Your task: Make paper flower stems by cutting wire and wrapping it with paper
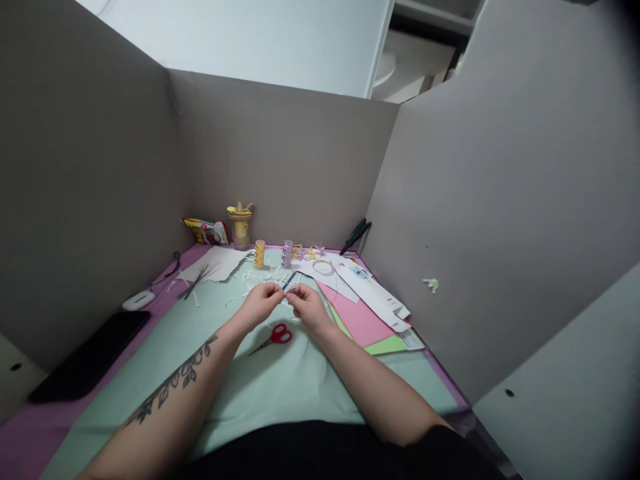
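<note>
My left hand [263, 301] and my right hand [307, 307] meet over the middle of the table, fingertips nearly touching. Both are closed in a pinch, and whatever lies between the fingers is too small to make out. Just beyond the fingertips shows a slim dark blue stick [289, 280], perhaps a pen. Red-handled scissors [273, 337] lie below the hands, blades toward the left. White paper scraps [255, 280] are strewn behind my left hand.
A yellow ribbon roll [259, 254] and a purple one [287, 253] stand at the back, beside small star-like flowers [311, 253]. Pink paper [350, 312] and white sheets lie right. Dark wires [200, 277] and a black tablet [95, 353] lie left. Grey partitions [285, 160] enclose the table.
</note>
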Motion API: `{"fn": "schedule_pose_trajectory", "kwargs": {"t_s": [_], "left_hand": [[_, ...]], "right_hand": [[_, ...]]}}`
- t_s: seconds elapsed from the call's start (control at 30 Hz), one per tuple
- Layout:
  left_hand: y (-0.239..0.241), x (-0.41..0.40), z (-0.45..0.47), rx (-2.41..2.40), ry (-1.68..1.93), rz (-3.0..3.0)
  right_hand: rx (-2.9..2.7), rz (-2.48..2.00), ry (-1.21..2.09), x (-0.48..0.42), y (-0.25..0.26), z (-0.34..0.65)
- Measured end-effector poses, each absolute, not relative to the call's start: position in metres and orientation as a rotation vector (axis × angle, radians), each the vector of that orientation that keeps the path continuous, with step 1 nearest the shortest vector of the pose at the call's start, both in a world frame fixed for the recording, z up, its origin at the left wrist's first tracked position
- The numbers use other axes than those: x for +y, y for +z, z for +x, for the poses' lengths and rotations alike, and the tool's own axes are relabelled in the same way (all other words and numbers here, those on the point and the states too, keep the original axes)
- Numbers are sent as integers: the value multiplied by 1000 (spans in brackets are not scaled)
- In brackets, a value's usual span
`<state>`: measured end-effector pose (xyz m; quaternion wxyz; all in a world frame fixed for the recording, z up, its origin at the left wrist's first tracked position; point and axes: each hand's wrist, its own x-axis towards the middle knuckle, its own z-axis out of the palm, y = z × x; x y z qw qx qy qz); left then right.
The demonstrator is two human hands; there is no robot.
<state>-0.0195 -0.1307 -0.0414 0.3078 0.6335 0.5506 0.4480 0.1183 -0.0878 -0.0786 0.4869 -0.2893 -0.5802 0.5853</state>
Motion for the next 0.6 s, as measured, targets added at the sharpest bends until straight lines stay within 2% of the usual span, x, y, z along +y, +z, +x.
{"fn": "schedule_pose_trajectory", "kwargs": {"t_s": [0.37, 0.6], "left_hand": [[-37, -132, -24, 1369, 1029, 1507], [-39, -138, -26, 1336, 734, 1871]], "right_hand": [[-1622, -726, 1344, -84, -76, 127], [-1969, -738, 1223, -70, -74, 142]]}}
